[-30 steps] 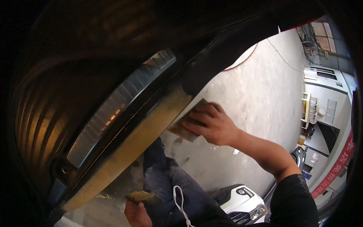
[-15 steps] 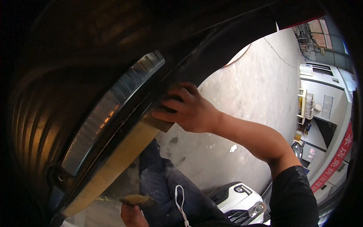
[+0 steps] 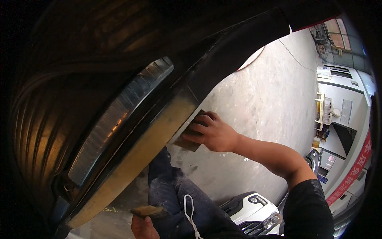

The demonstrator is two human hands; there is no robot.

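My right hand (image 3: 215, 133) is closed around a grey-brown sanding block (image 3: 188, 144), just to the right of a car's curved edge panel. Along that panel runs a long band of smooth tan filler (image 3: 135, 159); the block is beside the band's upper part, and I cannot tell whether it touches. Low in the picture, my left hand (image 3: 144, 228) pinches a flat, dusty tan pad (image 3: 148, 210) whose exact kind is unclear. It is below the panel, in front of my dark trousers. Left of the band lies a ribbed metallic sill strip (image 3: 119, 119).
The car's dark ribbed interior (image 3: 43, 139) fills the left side. Beyond the panel spreads a grey concrete floor (image 3: 262, 95). A white car's front end (image 3: 252, 213) stands at the bottom. Shelves (image 3: 323, 113) and a red banner (image 3: 350, 175) line the right. A white cord (image 3: 189, 211) hangs before my legs.
My right hand has come off the panel's upper edge, moving right and down with the sanding block and uncovering more filler. My left hand and its pad have shifted slightly right.
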